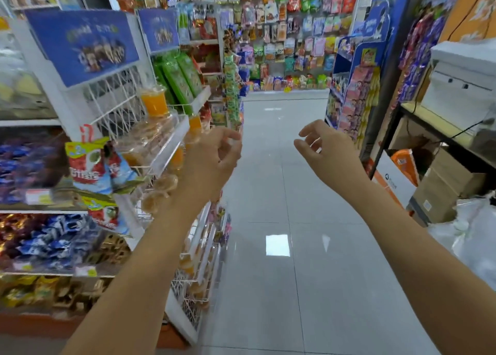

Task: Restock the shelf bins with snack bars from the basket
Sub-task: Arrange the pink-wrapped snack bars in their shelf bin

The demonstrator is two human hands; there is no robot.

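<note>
Looking down the aisle through the head camera, I see both hands raised over the tiled floor (276,193) and neither one holds anything. The left hand (214,153) has its fingers loosely curled, thumb and forefinger near each other but pinching nothing. The right hand (324,148) has its fingers relaxed and a little spread. The basket is not in view at all, and I cannot pick out the snack bars with certainty among the blurred goods on the left shelves; none is in a hand. This is my first worry: a reach for the basket would go to a place that I cannot see, so the hand may close on the wrong packet or on nothing. The second worry is the left side. The left hand is just beside the corner of the clear-fronted tray (171,142) on the wire rack (118,99), and an orange cup (154,101) stands above it, near the edge. A quick sweep of the wrist or forearm toward the rack could knock the cup down or push the small tubs out of the tray. The hanging packets (99,164) also lie close to the left forearm and could catch on it. On the right, the cardboard boxes (451,183) stand near the walking path, so a step backward without looking could hit them.
</note>
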